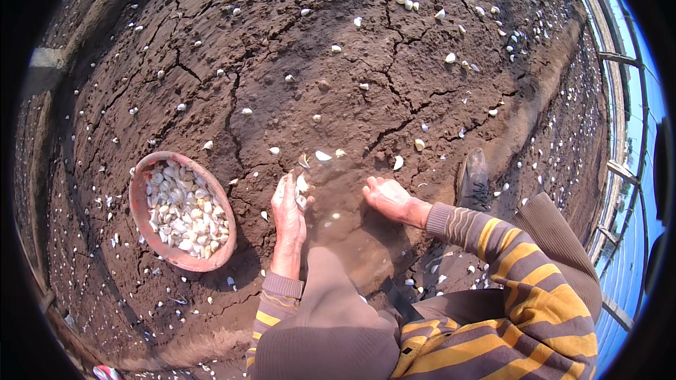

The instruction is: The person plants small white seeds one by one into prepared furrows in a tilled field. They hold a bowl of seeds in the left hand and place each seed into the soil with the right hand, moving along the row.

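My left hand [287, 217] is curled around several pale garlic cloves [302, 184], which show between the thumb and fingers just above the soil. To its right, my right hand [391, 199] hovers low over the ground with its fingers bent in and pressed together. Whatever those fingertips hold, if anything, is hidden. Loose cloves lie in front of the hands, among them a white clove [322, 156] near my left fingers and another clove [398, 162] above my right hand. At left, a reddish clay-coloured bowl [198, 263] is heaped with garlic cloves [184, 210].
Cracked brown soil [310, 42] stretches ahead, dotted with spaced cloves. My dark shoe [474, 176] rests on the ground right of my right hand. A furrow [542, 91] runs along the right. Beyond it stands a frame of poles [620, 169]. Another raised edge [105, 10] borders the upper left.
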The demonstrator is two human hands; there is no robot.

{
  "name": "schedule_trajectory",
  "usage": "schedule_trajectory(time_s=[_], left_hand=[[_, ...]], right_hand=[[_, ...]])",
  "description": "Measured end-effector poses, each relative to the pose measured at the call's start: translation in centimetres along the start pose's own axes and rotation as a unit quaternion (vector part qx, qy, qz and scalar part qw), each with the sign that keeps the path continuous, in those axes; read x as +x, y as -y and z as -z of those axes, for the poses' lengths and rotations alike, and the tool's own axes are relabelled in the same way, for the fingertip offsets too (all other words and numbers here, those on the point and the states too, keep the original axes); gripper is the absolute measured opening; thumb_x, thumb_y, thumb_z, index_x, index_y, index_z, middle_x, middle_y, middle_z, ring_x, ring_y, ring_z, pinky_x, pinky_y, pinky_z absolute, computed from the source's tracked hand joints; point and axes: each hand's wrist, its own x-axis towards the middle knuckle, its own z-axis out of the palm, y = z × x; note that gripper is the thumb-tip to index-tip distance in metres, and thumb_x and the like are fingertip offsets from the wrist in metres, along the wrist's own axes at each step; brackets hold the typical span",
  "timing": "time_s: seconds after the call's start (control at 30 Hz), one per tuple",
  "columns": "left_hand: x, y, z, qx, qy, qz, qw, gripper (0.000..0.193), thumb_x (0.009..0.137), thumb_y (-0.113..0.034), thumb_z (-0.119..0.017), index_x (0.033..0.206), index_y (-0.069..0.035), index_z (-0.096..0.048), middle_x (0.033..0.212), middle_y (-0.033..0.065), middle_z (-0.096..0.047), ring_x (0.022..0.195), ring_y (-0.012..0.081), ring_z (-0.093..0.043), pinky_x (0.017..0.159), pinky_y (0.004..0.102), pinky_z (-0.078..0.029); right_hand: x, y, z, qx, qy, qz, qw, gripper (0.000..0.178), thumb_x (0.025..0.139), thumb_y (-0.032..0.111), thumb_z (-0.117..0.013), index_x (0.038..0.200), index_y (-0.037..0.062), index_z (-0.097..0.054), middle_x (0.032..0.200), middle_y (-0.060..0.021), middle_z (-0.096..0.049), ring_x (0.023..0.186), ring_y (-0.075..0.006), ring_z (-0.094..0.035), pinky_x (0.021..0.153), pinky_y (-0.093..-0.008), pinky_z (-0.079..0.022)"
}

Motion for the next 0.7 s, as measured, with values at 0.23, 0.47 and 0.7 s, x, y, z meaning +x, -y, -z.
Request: schedule_trajectory(time_s=[0.23, 0.47, 0.7], left_hand=[[-0.3, -0.1, -0.1, 0.009, 0.014, -0.002, 1.0, 0.033, 0.102, -0.032, -0.053, 0.119, -0.005, -0.059, 0.096, 0.003, -0.065, 0.076, 0.0073, -0.062, 0.061, 0.0214, -0.05], [-0.5, 0.0, -0.8, 0.014, 0.011, 0.005, 1.0, 0.027, 0.1, -0.032, -0.057, 0.113, -0.009, -0.063, 0.08, -0.0067, -0.056, 0.061, -0.0008, -0.049, 0.058, 0.0191, -0.049], [-0.6, 1.0, -1.2, 0.022, 0.029, 0.021, 0.999, 0.029, 0.101, -0.032, -0.055, 0.117, -0.008, -0.062, 0.088, -0.0043, -0.061, 0.069, 0.001, -0.055, 0.06, 0.0195, -0.05]], right_hand=[[-1.5, -6.3, 2.6, -0.056, -0.021, -0.064, 0.996, 0.012, 0.079, 0.004, -0.058, 0.088, 0.0038, -0.05, 0.087, -0.0146, -0.05, 0.076, -0.0315, -0.061, 0.059, -0.0416, -0.051], [-3.6, -9.8, 2.9, 0.138, -0.053, -0.105, 0.983, 0.014, 0.079, 0.004, -0.06, 0.09, 0.001, -0.052, 0.084, -0.0186, -0.055, 0.082, -0.0384, -0.06, 0.071, -0.0471, -0.05], [-5.4, -11.5, 2.9, 0.177, -0.02, -0.135, 0.975, 0.009, 0.078, 0.001, -0.06, 0.087, -0.0009, -0.06, 0.082, -0.0233, -0.062, 0.079, -0.0427, -0.063, 0.069, -0.0475, -0.052]])
